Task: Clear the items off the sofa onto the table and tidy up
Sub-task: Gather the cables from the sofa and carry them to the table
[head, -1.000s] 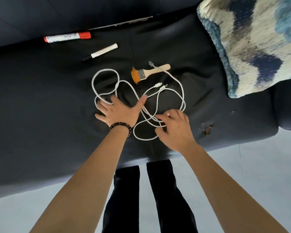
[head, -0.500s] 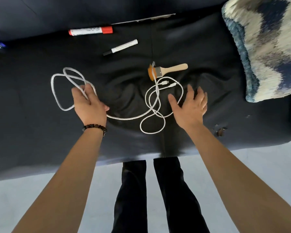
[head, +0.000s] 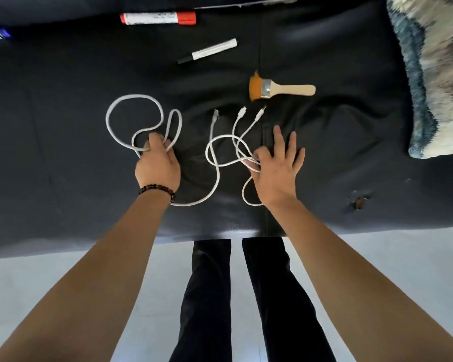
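Your left hand (head: 157,165) grips loops of the white cable (head: 215,176) in curled fingers; your right hand (head: 277,171) lies spread flat on its strands. Nothing is cleared yet: cable, brush (head: 280,90) and markers (head: 157,18) all lie on the sofa (head: 63,152).

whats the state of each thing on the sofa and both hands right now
white cable: sprawled uncoiled on sofa, loops held at left
left hand: grips cable loops
right hand: fingers straight, pressing cable
paintbrush: lying flat, untouched
slim marker: lying flat, untouched
red-capped marker: capped, untouched
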Demonstrator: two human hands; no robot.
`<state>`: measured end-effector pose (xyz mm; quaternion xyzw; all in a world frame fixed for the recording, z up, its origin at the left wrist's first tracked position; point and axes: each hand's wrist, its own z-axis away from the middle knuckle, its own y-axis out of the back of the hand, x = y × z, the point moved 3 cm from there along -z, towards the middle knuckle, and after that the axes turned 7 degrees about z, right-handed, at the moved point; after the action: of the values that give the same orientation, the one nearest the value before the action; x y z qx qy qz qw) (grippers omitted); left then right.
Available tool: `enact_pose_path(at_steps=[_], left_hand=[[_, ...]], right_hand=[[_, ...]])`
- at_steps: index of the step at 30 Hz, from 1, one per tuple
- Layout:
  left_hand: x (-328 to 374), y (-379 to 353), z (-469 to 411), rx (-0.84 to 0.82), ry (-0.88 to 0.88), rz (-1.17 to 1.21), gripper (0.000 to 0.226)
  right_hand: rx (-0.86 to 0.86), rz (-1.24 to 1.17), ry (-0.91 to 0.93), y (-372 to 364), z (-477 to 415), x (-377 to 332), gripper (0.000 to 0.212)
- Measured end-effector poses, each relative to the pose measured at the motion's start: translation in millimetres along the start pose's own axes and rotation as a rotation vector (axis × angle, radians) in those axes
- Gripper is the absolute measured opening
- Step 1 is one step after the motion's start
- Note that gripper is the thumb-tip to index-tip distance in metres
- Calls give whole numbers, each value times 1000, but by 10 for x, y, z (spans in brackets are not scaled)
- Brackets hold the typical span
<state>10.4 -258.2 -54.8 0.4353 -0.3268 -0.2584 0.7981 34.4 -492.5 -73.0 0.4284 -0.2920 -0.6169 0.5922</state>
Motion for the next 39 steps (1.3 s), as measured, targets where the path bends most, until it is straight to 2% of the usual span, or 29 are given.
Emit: enact_pose_path(at_steps=[3,6,9,13,15,19,21,24,26,29,33,39], left_hand=[[89,199,43,25,9,69,24],[259,515,172,49,-18,131,21],[526,985,373,58,-72,126,22],[963,1887,788,83,-66,180,22],[1237,2366,1038,81,-77,240,27],[1748,3234,1603,65,-164,344,55],[1946,3630,1885,88,-243,420,53],[2115,4198,2345,153,-359,544,32],[2102,4506,2637,165,-452,632,33],[1990,4825,2959,87,-592,763,51],[1703,4807,3124,-144,-669,915,51],[1606,4339,3577,-462,-830,782,37]], right_hand=[[19,-182,-37,309,44,193,17],[-131,-466,-322,757,90,417,20],[-109,-438,-528,1345,257,645,36],[-2,-474,-751,2342,661,1039,40],[49,-559,-756,2792,906,1178,41],[170,-773,-639,3657,1505,1112,48],[252,-892,-564,4025,1869,1014,46],[386,-1068,-501,4440,2527,845,44],[485,-1144,-474,4619,3000,702,41],[604,-1169,-476,4767,3754,419,25],[753,-1226,-612,4604,4701,8,28],[879,-1236,-915,3965,5887,-420,34]])
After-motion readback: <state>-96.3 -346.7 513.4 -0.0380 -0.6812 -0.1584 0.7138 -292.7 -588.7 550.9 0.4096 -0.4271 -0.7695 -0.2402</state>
